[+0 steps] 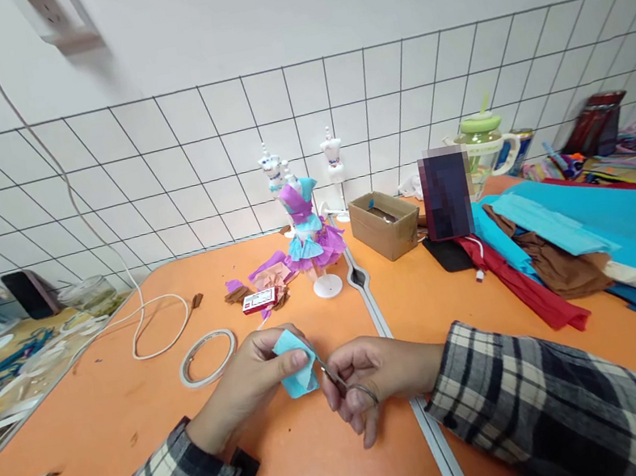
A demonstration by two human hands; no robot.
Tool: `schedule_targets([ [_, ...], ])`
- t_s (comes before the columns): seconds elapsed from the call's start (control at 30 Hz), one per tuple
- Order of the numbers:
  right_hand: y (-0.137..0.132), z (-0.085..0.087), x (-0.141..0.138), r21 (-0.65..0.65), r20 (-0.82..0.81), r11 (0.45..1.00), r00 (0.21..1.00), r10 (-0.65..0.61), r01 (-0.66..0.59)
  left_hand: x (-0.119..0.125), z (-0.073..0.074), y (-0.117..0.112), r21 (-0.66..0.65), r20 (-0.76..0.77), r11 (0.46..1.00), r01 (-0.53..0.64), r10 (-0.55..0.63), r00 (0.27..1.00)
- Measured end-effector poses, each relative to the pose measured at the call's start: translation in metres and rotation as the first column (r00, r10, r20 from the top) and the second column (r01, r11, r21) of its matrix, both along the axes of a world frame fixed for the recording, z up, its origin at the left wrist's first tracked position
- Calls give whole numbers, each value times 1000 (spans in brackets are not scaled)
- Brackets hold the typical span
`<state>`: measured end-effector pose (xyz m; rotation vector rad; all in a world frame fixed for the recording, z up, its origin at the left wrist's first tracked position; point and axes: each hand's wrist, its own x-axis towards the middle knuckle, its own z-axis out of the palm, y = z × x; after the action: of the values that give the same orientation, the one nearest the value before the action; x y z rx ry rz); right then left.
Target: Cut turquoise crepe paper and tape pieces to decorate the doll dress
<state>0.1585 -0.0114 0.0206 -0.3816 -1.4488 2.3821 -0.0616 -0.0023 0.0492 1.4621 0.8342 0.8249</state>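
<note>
Between the thumb and fingers of my left hand (264, 366) is a small folded piece of light blue crepe paper (301, 380). My right hand (359, 382) grips a pair of small scissors (344, 385), fingers in the handle loops. The blades point up and left and lie at the right edge of the paper. Beyond my hands stands a small dress form (305, 228) in a purple and light blue paper dress on a round white base (327, 285). A red and white small box (259, 301) lies on paper scraps (274, 270) to its left.
A roll of tape (232, 339) lies left of my hands. Behind stand white dress forms (332, 157) and a cardboard box (387, 230). A propped tablet (444, 195), a teapot-shaped jug (483, 143) and crepe paper sheets (628, 216) are at right. A white cable (132, 336) loops at left.
</note>
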Motion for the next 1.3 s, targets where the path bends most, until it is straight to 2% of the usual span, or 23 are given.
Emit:
schedule_targets([
  [0.1,0,-1,0,-6,-23,1000,999,29,-29,3,0,-1,-9,-22,1000,29,-29,999],
  [0.3,0,-1,2,-2,-65,998,996,55,-56,10,-9,-6,-99,101,991,91,-81,992],
  [0.6,2,-1,2,61,-18,998,1000,5,-4,9,-11,-4,-110,128,994,-7,21,992],
  [0.83,0,0,3,20,-26,998,998,62,-62,11,-10,-6,-126,133,991,39,-22,991],
  [1.1,0,-1,2,38,-20,998,998,55,-54,17,-13,-10,-162,157,979,121,-96,983],
  [1.3,0,2,2,55,-10,998,1000,25,-24,14,-11,-7,-125,130,990,71,-54,990],
])
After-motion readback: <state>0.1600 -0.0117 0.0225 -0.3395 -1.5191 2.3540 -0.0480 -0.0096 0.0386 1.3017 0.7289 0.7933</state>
